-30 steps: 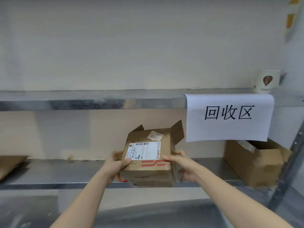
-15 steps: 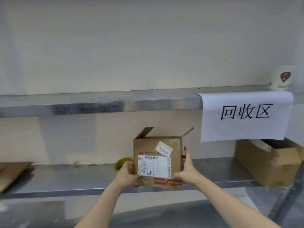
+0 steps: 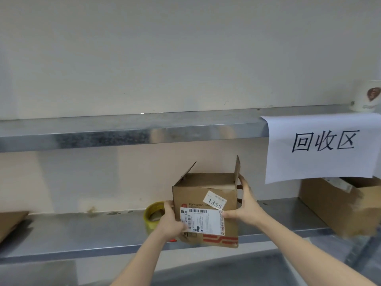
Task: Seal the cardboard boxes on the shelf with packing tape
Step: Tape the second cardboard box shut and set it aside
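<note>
Brown corrugated cardboard box [image 3: 206, 188], small, with its top flaps standing open, is at the front edge of the lower galvanised metal shelf [image 3: 82, 232]. I cannot tell whether its bottom rests on the metal or hangs in my grip. Its front face carries a white barcode shipping label [image 3: 203, 220], a small white sticker [image 3: 214, 200] reading 1355 above that, and a red striped print along the bottom.

My hands are apart, one on each side of the box and both clamped on it. My left hand [image 3: 170, 222] grips the lower left corner, with the thumb lying on the label. My right hand [image 3: 245, 211] holds the right side, fingers reaching up the wall toward the flap and the thumb pressed on the front at the label's right edge.

Just behind my left hand, beside the box, a roll of yellowish packing tape [image 3: 151, 213] stands on the same shelf. Further right on that shelf is a larger open brown carton [image 3: 334, 207], well apart from the box I hold. A flat piece of brown cardboard [image 3: 10, 221] lies at the far left.

A white paper sign [image 3: 321, 149] with three black characters hangs from the upper metal shelf [image 3: 123, 131], above the carton. A white paper cup [image 3: 367, 97] stands on that upper shelf at the far right.
</note>
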Demonstrator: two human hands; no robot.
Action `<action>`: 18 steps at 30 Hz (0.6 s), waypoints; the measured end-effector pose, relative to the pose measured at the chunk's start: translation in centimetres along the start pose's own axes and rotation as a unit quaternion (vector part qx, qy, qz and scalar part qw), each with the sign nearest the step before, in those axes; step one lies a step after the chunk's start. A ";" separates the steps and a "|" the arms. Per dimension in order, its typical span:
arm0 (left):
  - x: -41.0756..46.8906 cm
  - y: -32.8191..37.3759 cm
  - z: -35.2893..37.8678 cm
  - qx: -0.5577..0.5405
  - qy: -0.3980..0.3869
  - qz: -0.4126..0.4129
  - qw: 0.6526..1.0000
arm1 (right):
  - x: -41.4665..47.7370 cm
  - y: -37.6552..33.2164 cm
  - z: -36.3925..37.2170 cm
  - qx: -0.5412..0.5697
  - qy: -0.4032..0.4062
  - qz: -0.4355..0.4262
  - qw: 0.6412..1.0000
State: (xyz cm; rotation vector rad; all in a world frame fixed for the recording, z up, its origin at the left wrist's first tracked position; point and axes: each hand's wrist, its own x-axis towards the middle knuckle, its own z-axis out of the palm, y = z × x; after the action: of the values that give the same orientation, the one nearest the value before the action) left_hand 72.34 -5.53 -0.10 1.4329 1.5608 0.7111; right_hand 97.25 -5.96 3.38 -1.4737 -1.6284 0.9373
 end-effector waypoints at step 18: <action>1.3 0.1 -0.7 0.102 0.000 -0.009 0.995 | 1.0 -2.5 -2.5 -0.329 -0.049 -0.147 0.932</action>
State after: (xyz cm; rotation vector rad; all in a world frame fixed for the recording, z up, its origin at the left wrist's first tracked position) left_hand 71.84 -4.18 0.05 1.5634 1.6837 0.5528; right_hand 98.29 -5.05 6.81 -1.5417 -2.3020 0.2992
